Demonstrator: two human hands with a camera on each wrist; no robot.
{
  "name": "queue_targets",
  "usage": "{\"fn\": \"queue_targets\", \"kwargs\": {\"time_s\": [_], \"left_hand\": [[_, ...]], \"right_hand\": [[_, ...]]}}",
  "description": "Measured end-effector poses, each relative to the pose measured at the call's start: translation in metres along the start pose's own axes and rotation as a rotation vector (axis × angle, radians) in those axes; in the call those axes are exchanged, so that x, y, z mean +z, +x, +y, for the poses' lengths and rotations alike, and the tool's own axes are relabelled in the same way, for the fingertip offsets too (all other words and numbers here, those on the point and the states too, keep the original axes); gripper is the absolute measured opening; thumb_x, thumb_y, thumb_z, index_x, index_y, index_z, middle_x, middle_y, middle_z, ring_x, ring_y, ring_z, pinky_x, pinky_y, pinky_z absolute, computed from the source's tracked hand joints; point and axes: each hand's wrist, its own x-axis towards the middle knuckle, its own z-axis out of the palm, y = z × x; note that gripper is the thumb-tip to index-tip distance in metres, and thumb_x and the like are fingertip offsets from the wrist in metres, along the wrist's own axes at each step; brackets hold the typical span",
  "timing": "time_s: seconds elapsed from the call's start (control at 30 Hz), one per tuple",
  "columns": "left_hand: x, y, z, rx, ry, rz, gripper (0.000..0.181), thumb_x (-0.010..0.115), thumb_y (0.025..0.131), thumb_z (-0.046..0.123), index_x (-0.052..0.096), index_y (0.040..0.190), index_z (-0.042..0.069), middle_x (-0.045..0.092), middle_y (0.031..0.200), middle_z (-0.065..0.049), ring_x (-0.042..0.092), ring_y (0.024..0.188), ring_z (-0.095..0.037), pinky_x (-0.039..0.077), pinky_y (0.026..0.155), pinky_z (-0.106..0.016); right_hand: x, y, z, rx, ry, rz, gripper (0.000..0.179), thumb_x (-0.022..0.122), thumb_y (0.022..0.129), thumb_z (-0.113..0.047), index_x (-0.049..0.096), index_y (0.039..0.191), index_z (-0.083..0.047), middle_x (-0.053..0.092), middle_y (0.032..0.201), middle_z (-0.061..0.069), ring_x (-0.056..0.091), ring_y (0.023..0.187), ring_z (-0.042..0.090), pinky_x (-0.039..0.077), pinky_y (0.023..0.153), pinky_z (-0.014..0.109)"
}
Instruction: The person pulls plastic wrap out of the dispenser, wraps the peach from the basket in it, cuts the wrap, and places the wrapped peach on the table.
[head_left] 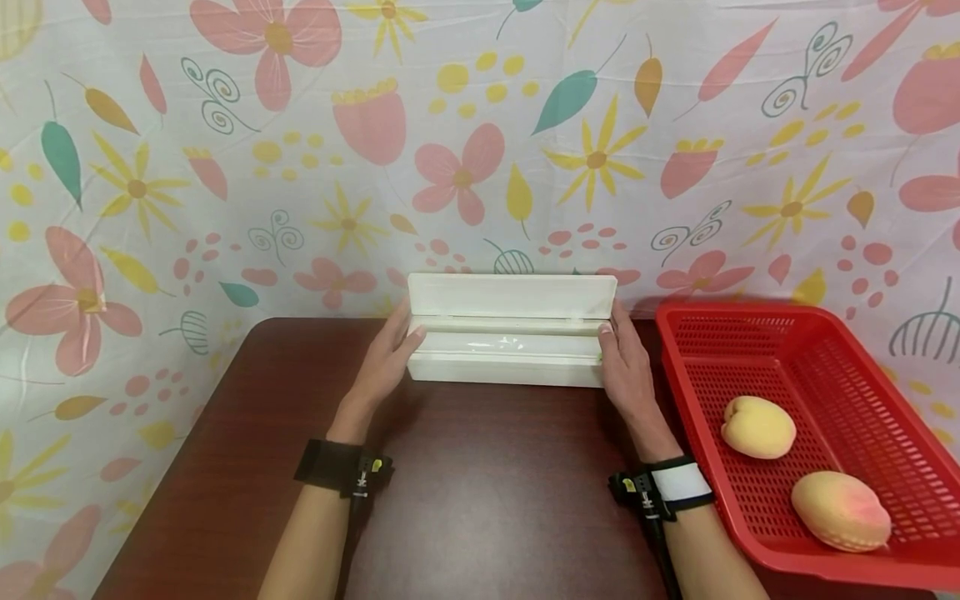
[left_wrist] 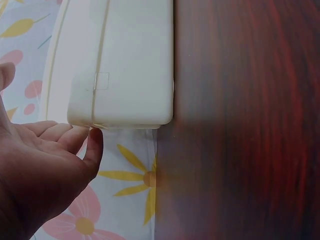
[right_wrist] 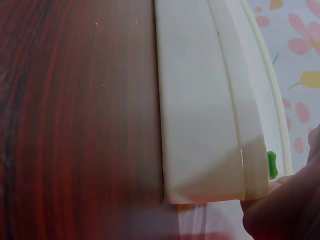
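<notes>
Where the white box point(head_left: 506, 371) ends, left fingers point(head_left: 393, 332) and right fingers point(head_left: 624, 330) hold it, partly parted.

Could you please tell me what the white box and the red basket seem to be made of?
White box: probably hard plastic, smooth with a soft sheen, its corners neatly rounded. Red basket: likely moulded plastic, slightly glossy, judging by its regular perforations.

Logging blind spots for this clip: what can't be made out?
Right hand: partly cut off by the right edge, right wrist view.
Green piece: too small to identify, right wrist view.
Underside of the white box: hidden by its front wall, head view.
Red basket: right side cut off by the edge, head view.
</notes>
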Motion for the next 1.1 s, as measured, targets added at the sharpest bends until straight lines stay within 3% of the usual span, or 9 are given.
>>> {"fn": "queue_targets", "kwargs": {"time_s": [0.3, 0.6, 1.1], "left_hand": [[-0.0007, -0.0059, -0.0014, -0.141, 0.075, 0.010, 0.075, 0.056, 0.107, 0.055, 0.025, 0.169, 0.028, 0.023, 0.173, 0.014, 0.022, 0.160, -0.012, 0.022, 0.130, -0.044], [-0.0003, -0.0053, -0.0004, -0.133, 0.078, 0.005, 0.075, 0.056, 0.107, 0.053, 0.024, 0.170, 0.026, 0.022, 0.175, 0.011, 0.020, 0.161, -0.015, 0.020, 0.130, -0.045], [0.0011, -0.0034, -0.0084, -0.127, 0.129, 0.017, 0.072, 0.055, 0.109, 0.049, 0.024, 0.170, 0.026, 0.019, 0.177, 0.004, 0.015, 0.162, -0.013, 0.015, 0.131, -0.050]], "right_hand": [[-0.0018, 0.0015, 0.0000, 0.020, 0.037, -0.035, 0.061, 0.040, 0.114, -0.037, 0.019, 0.171, -0.032, 0.024, 0.175, -0.008, 0.026, 0.158, 0.018, 0.020, 0.129, 0.056], [-0.0029, 0.0023, 0.0006, 0.045, 0.007, -0.031, 0.062, 0.041, 0.113, -0.038, 0.020, 0.171, -0.029, 0.026, 0.175, -0.003, 0.027, 0.157, 0.021, 0.020, 0.128, 0.058], [-0.0041, 0.0043, 0.0025, 0.047, 0.035, -0.074, 0.062, 0.039, 0.113, -0.039, 0.017, 0.171, -0.031, 0.022, 0.176, -0.006, 0.024, 0.157, 0.021, 0.016, 0.129, 0.059]]}}
